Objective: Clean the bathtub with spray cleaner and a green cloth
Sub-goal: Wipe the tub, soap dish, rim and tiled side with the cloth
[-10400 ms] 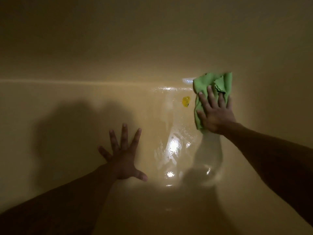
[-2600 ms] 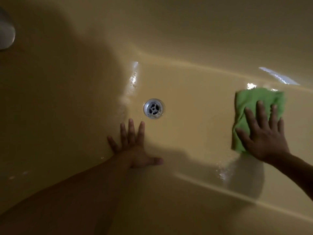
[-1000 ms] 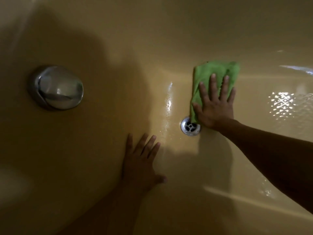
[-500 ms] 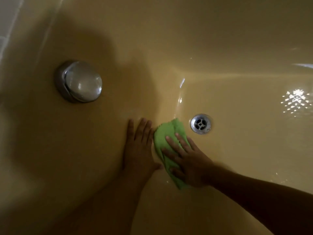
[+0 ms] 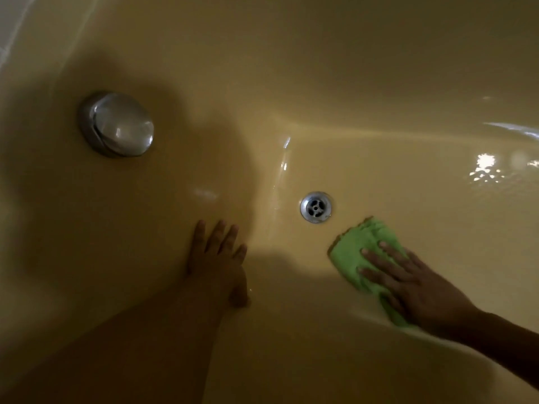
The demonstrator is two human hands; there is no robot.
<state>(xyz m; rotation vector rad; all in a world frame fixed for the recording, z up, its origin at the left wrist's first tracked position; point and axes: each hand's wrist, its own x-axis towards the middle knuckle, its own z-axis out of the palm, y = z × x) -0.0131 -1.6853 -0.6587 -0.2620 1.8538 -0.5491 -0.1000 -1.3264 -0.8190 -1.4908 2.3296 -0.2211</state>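
I look down into a yellow-beige bathtub, its floor wet and shiny. A folded green cloth lies on the tub floor just right of and below the drain. My right hand presses flat on the cloth with straight, spread fingers. My left hand rests flat on the tub surface to the left of the drain, fingers straight, holding nothing. No spray cleaner bottle is in view.
A round metal drain sits in the tub floor between my hands. A chrome overflow cap is mounted on the end wall at upper left. A strip of light tile shows at the top-left corner.
My right hand has slid the cloth from beside my left hand to the right, past the drain. My left hand stays planted in the same spot.
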